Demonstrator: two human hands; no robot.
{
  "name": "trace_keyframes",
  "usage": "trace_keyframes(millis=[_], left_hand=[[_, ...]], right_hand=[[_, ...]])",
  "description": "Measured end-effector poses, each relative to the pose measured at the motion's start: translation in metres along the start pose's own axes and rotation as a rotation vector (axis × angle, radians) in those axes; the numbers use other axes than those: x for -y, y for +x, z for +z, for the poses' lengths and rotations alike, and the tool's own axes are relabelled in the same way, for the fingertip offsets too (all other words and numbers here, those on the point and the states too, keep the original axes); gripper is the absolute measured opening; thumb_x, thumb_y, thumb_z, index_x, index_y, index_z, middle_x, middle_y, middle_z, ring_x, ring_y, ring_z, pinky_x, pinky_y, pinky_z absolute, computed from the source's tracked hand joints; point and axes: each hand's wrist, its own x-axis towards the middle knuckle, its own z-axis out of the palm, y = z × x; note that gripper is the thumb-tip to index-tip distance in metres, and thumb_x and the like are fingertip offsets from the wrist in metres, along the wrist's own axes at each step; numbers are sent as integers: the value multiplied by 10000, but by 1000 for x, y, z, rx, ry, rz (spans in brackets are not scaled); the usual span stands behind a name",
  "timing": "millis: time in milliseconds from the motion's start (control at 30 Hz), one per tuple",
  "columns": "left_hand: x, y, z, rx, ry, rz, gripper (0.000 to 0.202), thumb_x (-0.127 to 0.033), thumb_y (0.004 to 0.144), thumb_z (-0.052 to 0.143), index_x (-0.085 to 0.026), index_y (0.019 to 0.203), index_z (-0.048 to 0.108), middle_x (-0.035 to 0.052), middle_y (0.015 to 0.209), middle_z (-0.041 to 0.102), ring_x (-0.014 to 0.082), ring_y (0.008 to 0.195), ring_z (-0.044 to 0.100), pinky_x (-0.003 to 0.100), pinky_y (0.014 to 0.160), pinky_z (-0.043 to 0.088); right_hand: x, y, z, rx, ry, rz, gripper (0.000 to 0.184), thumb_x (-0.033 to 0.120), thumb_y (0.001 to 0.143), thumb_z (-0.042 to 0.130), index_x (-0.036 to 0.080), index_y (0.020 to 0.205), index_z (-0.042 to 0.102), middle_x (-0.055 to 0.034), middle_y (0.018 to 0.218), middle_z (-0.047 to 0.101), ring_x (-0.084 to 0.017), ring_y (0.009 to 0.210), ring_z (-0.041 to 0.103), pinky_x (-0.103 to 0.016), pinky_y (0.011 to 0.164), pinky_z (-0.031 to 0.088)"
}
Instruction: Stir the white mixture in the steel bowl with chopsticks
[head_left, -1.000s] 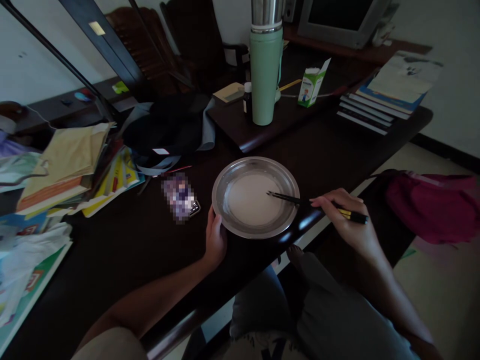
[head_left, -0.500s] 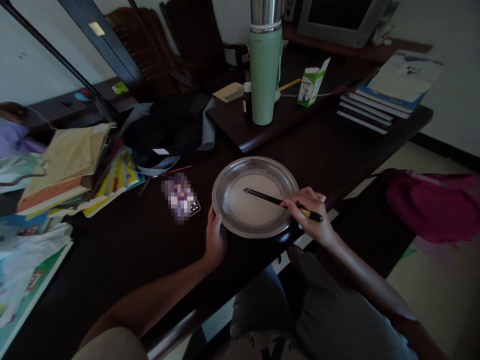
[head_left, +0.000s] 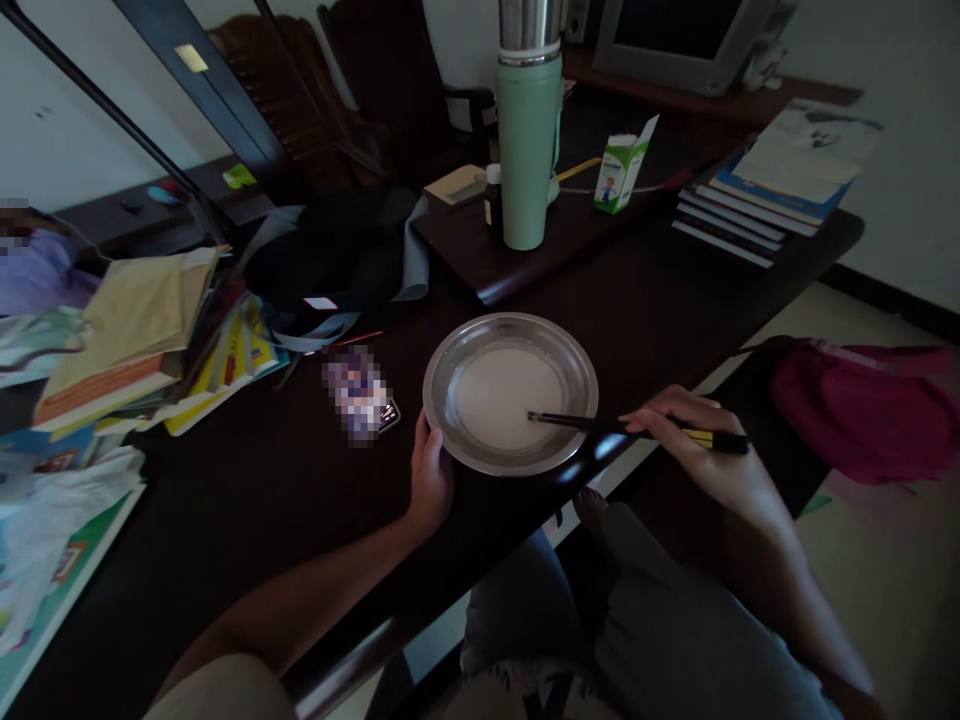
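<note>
A round steel bowl (head_left: 517,462) stands near the table's front edge, with a whitish liquid (head_left: 506,385) in it. My left hand (head_left: 433,470) grips the bowl's left front rim, thumb on top and the other fingers mostly hidden beneath. In my right hand (head_left: 694,440), to the right of the bowl, is a pair of black chopsticks (head_left: 581,423) with gold bands near the thick end. They reach over the right rim, and their tips are above or at the liquid's surface; I cannot tell which.
A phone (head_left: 386,413), partly blurred out, lies left of the bowl. Behind stand a green thermos (head_left: 529,150), a dark bottle (head_left: 493,200) and a small green-white box (head_left: 622,172). Books (head_left: 765,205) are stacked at right, papers (head_left: 142,310) and a black bag (head_left: 330,250) at left.
My right hand has moved right, away from the bowl, drawing the chopstick tips from the middle of the liquid toward the right rim. My left hand and the bowl stay put.
</note>
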Motion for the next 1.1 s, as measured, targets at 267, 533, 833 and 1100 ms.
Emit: trace_keyframes(millis=[267,533,833,1100], left_hand=[[-2,-2,3,-31,-39,-25,577,-607,858,817,-310,1346,734,65,1449,755,320,1461,636,486,1266,481],[-1,-1,1,-24,27,0,571,-637,886,778,-294,1341,745,88,1453,752,343,1436,654,513,1238,513],[1,-1,0,1,21,9,566,-615,929,746,-310,1404,712,84,1461,747,329,1450,644,512,1252,493],[0,-1,0,-13,21,3,570,-615,914,769,-311,1393,721,75,1431,763,320,1406,678,480,1210,537]], right_hand=[[0,7,59,81,-15,-128,386,521,1078,614,326,816,822,3,872,852,-244,874,725,-473,877,414],[-12,20,56,-135,-126,-72,337,470,1055,621,316,828,818,-8,877,854,-260,906,729,-481,896,421],[-5,0,0,14,-4,-17,349,523,1042,674,325,804,836,-18,830,820,-228,765,743,-427,753,491],[-1,8,55,57,-36,-87,396,542,1078,601,321,839,826,-14,880,859,-251,875,739,-484,873,435]])
